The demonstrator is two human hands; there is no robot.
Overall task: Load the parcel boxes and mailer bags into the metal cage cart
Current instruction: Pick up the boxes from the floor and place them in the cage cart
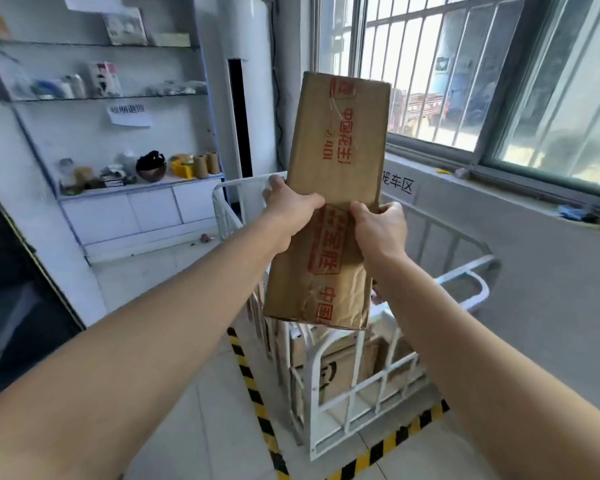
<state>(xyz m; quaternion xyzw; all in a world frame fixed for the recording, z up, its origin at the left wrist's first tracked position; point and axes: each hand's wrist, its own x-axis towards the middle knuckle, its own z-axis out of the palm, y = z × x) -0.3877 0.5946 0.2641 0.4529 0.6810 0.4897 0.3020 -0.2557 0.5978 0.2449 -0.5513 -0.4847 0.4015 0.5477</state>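
Both hands, left hand [288, 209] and right hand [381, 226], grip a long brown cardboard parcel box with red printed tape [333, 202] by its sides, fingers curled, above the white metal cage cart [361, 386]. Released tilted, it could catch the rails or crush cartons below.

Both arms stretch forward, left hand [289, 210] and right hand [379, 226] each gripping the parcel box [336, 140].

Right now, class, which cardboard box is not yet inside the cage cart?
The long box with red-printed tape, gripped by the left hand and right hand above the cart; the other boxes sit low inside its white bars.
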